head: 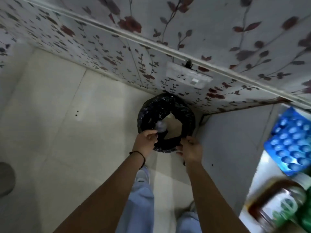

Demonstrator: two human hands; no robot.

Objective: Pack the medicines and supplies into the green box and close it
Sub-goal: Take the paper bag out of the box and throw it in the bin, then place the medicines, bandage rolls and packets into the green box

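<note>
So both arms are stretched out over a round bin lined with a black trash bag [165,115], which sits on the pale tiled floor [50,115] right up against the flowery wallpapered wall [218,31]. The left hand [146,140] is at the near-left rim of the bag, fingers curled and pinching a small crumpled clear thing [160,126], looks like plastic wrap or a tiny bag, hard to say since it's blurry. That bit hangs just over the bag's opening. There's a thin dark bracelet [139,154] on that wrist. The right hand [191,149] is on the near-right rim, fingers closed on the black plastic edge.

Down below you can see light blue trousers [141,204] and a pale shoe [143,175].

Off to the right there's a white surface with a blue tray of round bumps [292,142], and nearer, something green [286,206] smeared by motion blur. Could be the green box, but I honestly can't tell from this.
</note>
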